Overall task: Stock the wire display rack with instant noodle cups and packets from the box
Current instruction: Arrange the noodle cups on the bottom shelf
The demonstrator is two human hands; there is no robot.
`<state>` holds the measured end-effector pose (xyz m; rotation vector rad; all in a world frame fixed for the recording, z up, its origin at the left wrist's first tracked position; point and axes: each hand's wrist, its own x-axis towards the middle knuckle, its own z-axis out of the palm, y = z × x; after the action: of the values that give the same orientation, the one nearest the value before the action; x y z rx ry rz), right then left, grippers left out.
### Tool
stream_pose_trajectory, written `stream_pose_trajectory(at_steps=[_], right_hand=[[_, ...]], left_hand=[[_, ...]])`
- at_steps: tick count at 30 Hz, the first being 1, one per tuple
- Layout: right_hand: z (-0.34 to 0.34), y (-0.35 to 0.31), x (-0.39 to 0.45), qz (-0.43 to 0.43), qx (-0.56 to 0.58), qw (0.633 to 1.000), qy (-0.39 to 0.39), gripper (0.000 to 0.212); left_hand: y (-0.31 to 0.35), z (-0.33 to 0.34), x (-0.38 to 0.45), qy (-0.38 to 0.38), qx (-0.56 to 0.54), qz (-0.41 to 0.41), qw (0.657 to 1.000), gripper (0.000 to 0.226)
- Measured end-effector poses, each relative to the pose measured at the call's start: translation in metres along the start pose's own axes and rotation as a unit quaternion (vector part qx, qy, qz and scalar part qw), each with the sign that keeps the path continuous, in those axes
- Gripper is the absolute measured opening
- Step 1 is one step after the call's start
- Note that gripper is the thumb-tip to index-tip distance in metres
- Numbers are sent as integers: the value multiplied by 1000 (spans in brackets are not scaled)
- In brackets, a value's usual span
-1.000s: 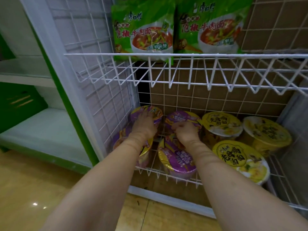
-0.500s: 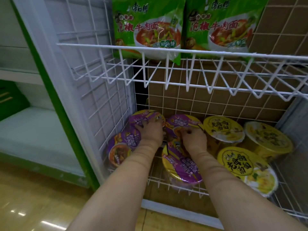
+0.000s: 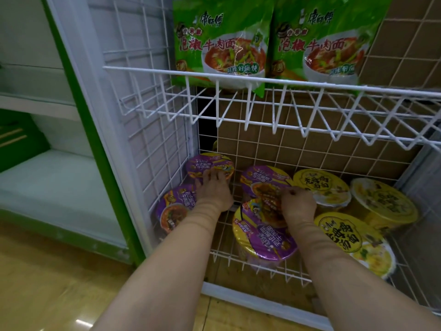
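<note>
Several purple noodle cups stand on the wire rack's bottom shelf (image 3: 262, 267). My left hand (image 3: 213, 187) rests with straight fingers on the lid of the back-left purple cup (image 3: 210, 163), just behind the front-left purple cup (image 3: 173, 207). My right hand (image 3: 298, 204) curls its fingers at the right rim of the back-middle purple cup (image 3: 262, 179), above the front-middle purple cup (image 3: 265, 240). Three yellow cups (image 3: 321, 187) (image 3: 384, 201) (image 3: 353, 242) fill the shelf's right side. Two green noodle packets (image 3: 222, 44) (image 3: 319, 44) stand on the upper shelf.
The upper wire shelf's front rail (image 3: 286, 81) juts out above my hands. A wire side panel (image 3: 152, 130) closes the rack on the left. A green-edged white shelving unit (image 3: 55, 177) stands further left, over a wooden floor (image 3: 47, 283).
My right hand has slid to the right, across the back-middle purple cup's lid to its right rim. My left hand stays on the back-left cup, and the front-left cup shows more.
</note>
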<state>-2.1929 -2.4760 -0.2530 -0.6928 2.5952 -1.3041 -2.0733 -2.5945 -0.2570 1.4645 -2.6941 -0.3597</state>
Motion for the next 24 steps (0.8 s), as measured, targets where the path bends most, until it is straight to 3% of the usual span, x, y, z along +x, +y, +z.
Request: stream_pose_trajectory(at_steps=[4,8,11,15,20,24], right_hand=[[-2,-3,-1,8,7,1000,-6,29],[-5,2,1,28,8,1000,-10,30],[-6,3,2,50,0,999,-13,30],[-3,5,2,71,28,997,-8,29],[1,5,-1,85,51,995,-13,29],[-4,9,1,10,18,998,-58,36]], left_hand=[[1,2,-1,-5,28,2,1000,81],[1,0,-4,6,-23,5,1000,85],[-2,-2,-7,53,-28,27,998,64],[4,-1,-8,76,-69,187,977,26],[27,7,-6,-4,-106,225,968,43],[29,7,-2,-7,-109,191,976,43]])
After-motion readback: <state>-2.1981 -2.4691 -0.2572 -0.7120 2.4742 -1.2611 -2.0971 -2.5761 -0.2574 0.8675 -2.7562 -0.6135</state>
